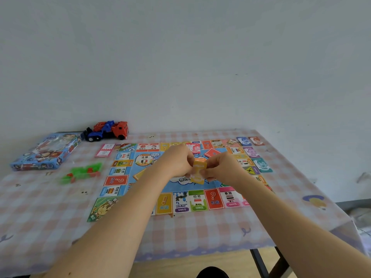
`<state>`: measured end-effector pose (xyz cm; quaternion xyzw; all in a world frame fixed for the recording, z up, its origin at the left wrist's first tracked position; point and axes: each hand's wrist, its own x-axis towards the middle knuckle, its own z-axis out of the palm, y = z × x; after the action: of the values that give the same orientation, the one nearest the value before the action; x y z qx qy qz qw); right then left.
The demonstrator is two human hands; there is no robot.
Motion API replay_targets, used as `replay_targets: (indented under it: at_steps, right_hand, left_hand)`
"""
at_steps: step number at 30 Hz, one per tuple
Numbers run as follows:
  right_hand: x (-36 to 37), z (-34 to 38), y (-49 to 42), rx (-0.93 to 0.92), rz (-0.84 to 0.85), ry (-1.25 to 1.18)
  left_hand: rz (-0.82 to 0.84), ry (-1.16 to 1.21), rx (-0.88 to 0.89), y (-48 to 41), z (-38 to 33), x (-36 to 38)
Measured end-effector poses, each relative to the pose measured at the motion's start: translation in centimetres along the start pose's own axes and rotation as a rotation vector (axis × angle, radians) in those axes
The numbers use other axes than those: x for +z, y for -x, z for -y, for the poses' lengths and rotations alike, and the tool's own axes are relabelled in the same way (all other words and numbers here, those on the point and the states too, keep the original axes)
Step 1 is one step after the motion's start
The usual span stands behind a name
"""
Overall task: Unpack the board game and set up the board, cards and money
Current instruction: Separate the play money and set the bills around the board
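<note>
Above the board (118,180), left hand (176,161) and right hand (222,167) pinch orange cards (198,167) between them.

A plain pale wall (180,57) stood behind the table (30,217) and bore a few small dark marks. A pink-and-white checked cloth (210,233) covered the table. Dark legs (259,263) showed beneath its near edge, over a light wood-toned floor (170,267). Lighting was soft and even.
</note>
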<state>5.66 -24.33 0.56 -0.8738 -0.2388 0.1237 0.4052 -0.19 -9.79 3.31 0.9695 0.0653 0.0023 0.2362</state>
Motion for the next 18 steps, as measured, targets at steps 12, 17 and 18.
replay_targets:
  at_steps: [12,17,18]
  right_hand:
    - [0.4,0.0,-0.1,0.02,-0.002,0.027]
    - [-1.2,-0.1,0.7,0.043,-0.173,-0.293]
    - [-1.7,-0.1,0.9,0.041,-0.221,-0.343]
  left_hand:
    - [-0.037,-0.096,-0.019,0.1,0.3,0.5]
    - [-0.067,0.176,-0.043,-0.3,-0.1,0.2]
    - [-0.067,0.248,-0.046,-0.4,-0.5,0.1]
